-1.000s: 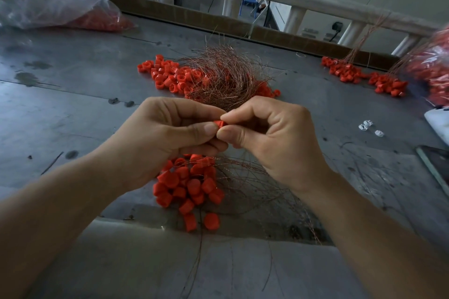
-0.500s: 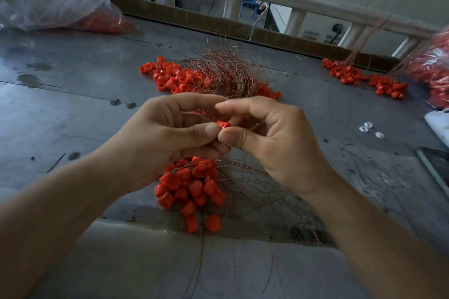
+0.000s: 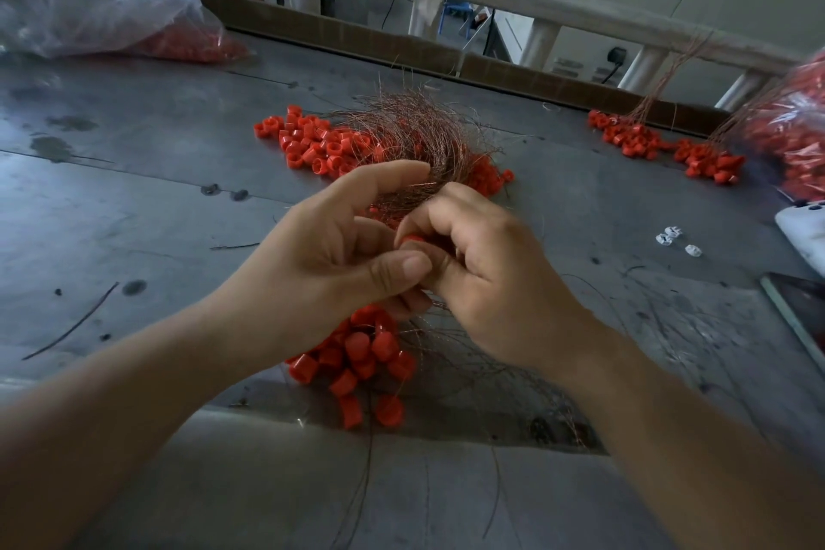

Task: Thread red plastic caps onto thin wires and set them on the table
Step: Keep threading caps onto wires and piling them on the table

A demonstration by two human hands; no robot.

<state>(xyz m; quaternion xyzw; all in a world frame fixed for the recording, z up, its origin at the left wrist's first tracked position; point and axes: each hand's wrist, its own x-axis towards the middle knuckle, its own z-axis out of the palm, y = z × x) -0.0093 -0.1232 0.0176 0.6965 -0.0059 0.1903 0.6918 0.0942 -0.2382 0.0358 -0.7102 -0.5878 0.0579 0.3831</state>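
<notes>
Over the table's [image 3: 134, 192] near edge, left hand [image 3: 339, 263] and right hand [image 3: 486, 281] meet, both grips pinching one red cap [image 3: 413, 238]; its axis is hidden.

Red cap [image 3: 413, 238] pinched between left hand [image 3: 330, 257] and right hand [image 3: 489, 281]; capped wires [image 3: 357, 355] heaped beneath; loose wires [image 3: 415, 138] behind.

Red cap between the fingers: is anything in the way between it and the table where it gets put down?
Nothing solid blocks it. The left hand and right hand pinch the red cap above the table. Directly beneath lies a pile of caps with thin wires; bare table shows to its left.
</notes>
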